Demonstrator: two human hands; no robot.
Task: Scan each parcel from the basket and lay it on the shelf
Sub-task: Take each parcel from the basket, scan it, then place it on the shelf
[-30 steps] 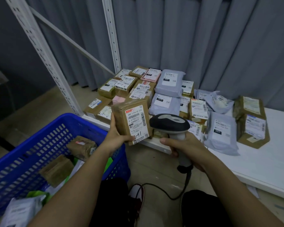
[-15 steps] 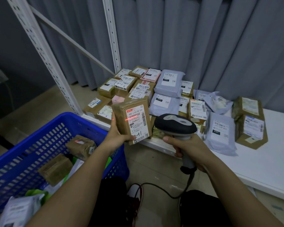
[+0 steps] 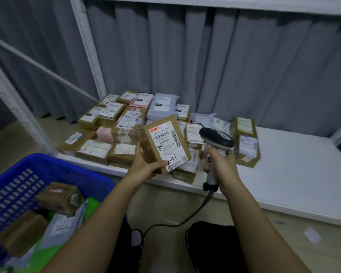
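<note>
My left hand [image 3: 144, 166] grips a small brown cardboard parcel [image 3: 164, 143] by its lower left corner, label up and tilted, over the shelf's front edge. Its white label carries barcodes and a handwritten "241". My right hand [image 3: 221, 164] holds a black and grey barcode scanner [image 3: 217, 138] by its handle, just right of the parcel, its head over the shelf. The blue basket [image 3: 53, 168] at the lower left holds more brown and bagged parcels [image 3: 59, 198]. On the white shelf [image 3: 291, 170] lie many scanned parcels [image 3: 114, 123].
White slotted shelf uprights [image 3: 89, 46] rise at the left and rear, with a diagonal brace [image 3: 41, 67] and a grey curtain behind. An upper shelf board [image 3: 215, 1] spans the top. The scanner cable [image 3: 177, 219] trails down to the floor between my knees. A wide bare stretch of shelf shows at the right.
My left hand has carried the parcel forward and right over the shelf and tilted it flatter. The red scan line is gone. The scanner has moved right, and the view has tilted up.
</note>
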